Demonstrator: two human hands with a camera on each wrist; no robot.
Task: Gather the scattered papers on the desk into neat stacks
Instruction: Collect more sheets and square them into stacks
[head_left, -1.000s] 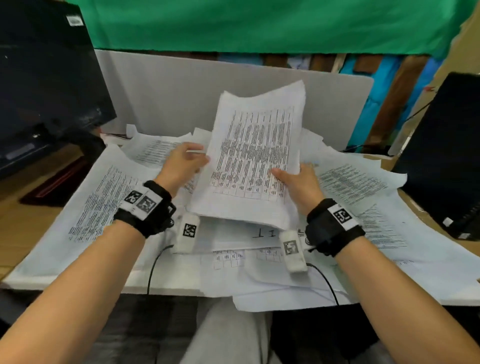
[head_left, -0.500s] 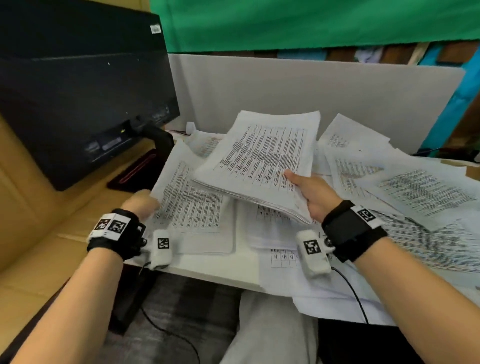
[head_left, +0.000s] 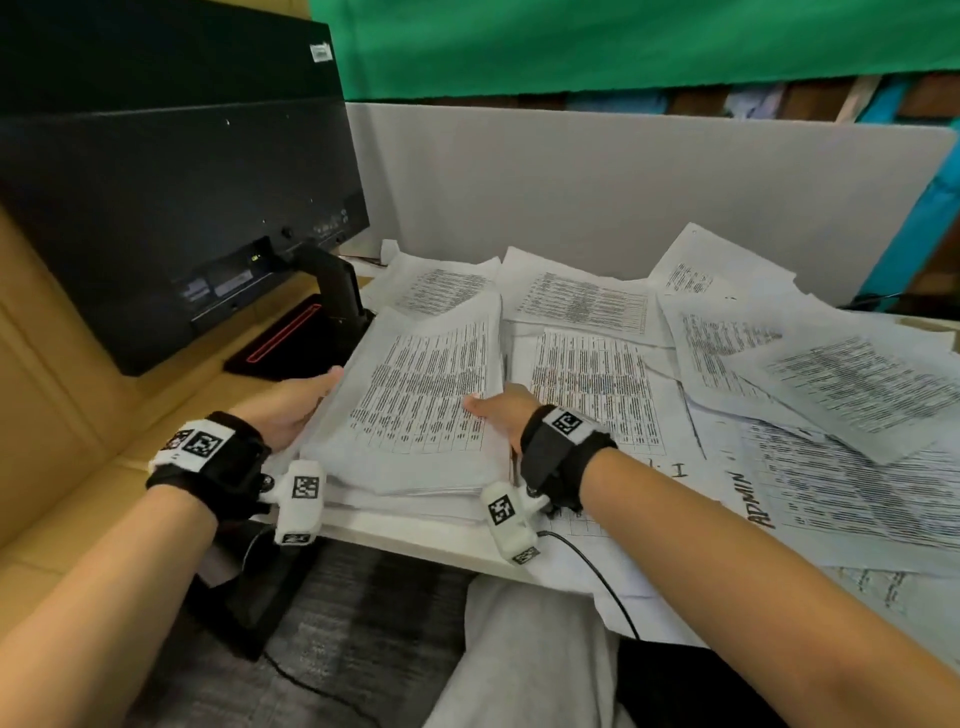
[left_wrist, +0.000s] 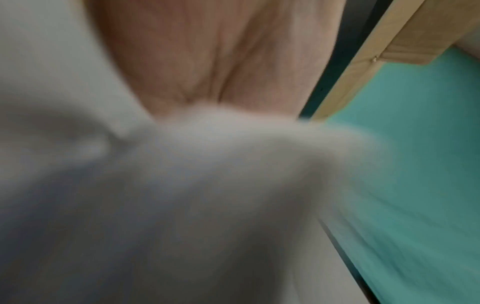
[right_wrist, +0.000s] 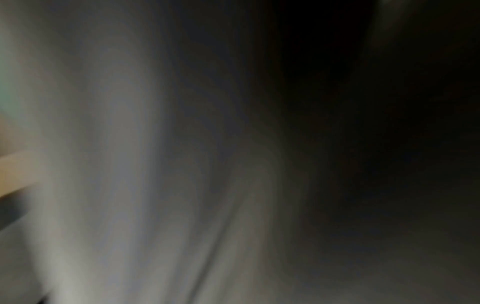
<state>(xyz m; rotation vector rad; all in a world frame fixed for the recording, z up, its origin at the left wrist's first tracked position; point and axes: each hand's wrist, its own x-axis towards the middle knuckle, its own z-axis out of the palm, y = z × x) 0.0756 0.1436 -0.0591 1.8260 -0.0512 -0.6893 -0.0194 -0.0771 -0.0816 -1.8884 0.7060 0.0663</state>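
Beside the monitor, both hands' grip pinches the paper stack; loose sheets crowd rightward.

A black monitor stands on its stand to my left, its back toward me. A grey partition runs behind, green cloth hanging above it. A black cable trails below.

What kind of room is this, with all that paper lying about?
Most likely an office workstation: a desk strewn with printed sheets, the back of a computer monitor at its left, and a grey partition screen behind.
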